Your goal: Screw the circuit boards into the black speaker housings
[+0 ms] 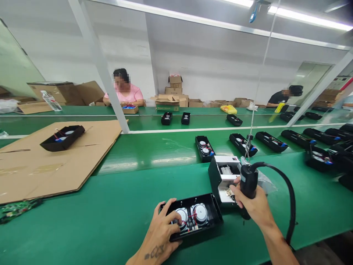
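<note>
A black speaker housing [208, 224] lies on the green bench before me, its open side up, showing two round speakers and red wires. My left hand [165, 228] grips its left end, fingers over the rim and inside. In my right hand [255, 202] is a black electric screwdriver [248, 180], held upright, hung from a cord with a thick black cable running off it. Just behind the housing stands a black and white screw feeder [224, 176]; the right hand's fingers are at its front. The screwdriver's tip is hidden.
A large cardboard sheet [57, 165] at left carries another speaker housing [63, 138]. Green circuit boards [19, 209] lie at the left edge. More housings [271, 141] stand along the line behind and at right. Two people [125, 90] sit across the bench.
</note>
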The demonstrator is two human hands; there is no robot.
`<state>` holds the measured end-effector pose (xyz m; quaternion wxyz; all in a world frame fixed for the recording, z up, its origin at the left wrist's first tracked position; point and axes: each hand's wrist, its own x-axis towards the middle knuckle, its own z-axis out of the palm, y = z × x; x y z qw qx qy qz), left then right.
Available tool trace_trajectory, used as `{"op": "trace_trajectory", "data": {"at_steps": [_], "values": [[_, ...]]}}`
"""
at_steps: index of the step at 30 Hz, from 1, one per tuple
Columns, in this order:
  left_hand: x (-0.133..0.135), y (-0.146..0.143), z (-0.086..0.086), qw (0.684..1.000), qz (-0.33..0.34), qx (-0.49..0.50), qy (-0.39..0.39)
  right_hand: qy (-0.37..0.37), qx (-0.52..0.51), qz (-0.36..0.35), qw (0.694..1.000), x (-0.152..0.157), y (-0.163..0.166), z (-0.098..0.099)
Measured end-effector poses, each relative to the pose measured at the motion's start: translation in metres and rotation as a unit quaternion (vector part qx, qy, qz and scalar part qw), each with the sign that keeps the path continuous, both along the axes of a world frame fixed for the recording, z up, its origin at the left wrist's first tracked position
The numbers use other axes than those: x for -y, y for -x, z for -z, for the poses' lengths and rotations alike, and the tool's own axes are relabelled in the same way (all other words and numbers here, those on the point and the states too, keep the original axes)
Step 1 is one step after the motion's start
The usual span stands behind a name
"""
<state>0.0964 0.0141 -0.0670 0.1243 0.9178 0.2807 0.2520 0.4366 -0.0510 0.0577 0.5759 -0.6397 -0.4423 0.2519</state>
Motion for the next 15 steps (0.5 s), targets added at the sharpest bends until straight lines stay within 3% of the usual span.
{"op": "trace_trajectory", "data": {"at_steps": [3,7,12,15], "values": [[0.003,0.0,-0.011,1.0,0.004,0.002,0.024,-0.012,-0.05,-0.044,0.998,0.017,0.008,0.003],[0.006,-0.002,-0.009,0.999,-0.001,0.024,0.038,-0.127,-0.142,-0.085,0.978,0.032,0.029,-0.008],[0.007,-0.005,-0.002,0.999,-0.006,0.011,0.053,-0.193,-0.189,-0.171,0.948,0.034,0.088,-0.027],[0.008,-0.005,-0.007,0.998,-0.008,-0.013,0.062,-0.179,-0.217,-0.206,0.937,0.027,0.129,-0.026]]}}
